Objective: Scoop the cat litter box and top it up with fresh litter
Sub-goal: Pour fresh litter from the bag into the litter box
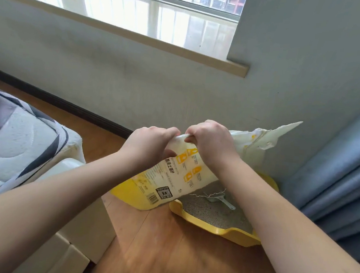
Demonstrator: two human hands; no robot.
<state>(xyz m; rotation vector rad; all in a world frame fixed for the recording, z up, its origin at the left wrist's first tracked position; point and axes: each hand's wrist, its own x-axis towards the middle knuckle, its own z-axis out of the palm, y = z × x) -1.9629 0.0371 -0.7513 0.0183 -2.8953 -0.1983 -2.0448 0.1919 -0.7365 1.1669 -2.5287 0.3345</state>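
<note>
A white and yellow litter bag [170, 177] is held up over the left end of the yellow litter box [216, 226]. My left hand [149, 145] and my right hand [211, 143] both grip its bunched top edge, close together. A torn white flap [271, 136] of the bag sticks up to the right of my right hand. Grey litter [211, 209] fills the box, and a pale scoop [219, 199] lies in it, partly behind the bag.
The box sits on a wooden floor [164, 245] in a corner, against the wall [135, 83]. A blue curtain [342, 174] hangs at the right. A mattress [16, 133] on a cream bed frame [82, 232] stands at the left. A window sill runs above.
</note>
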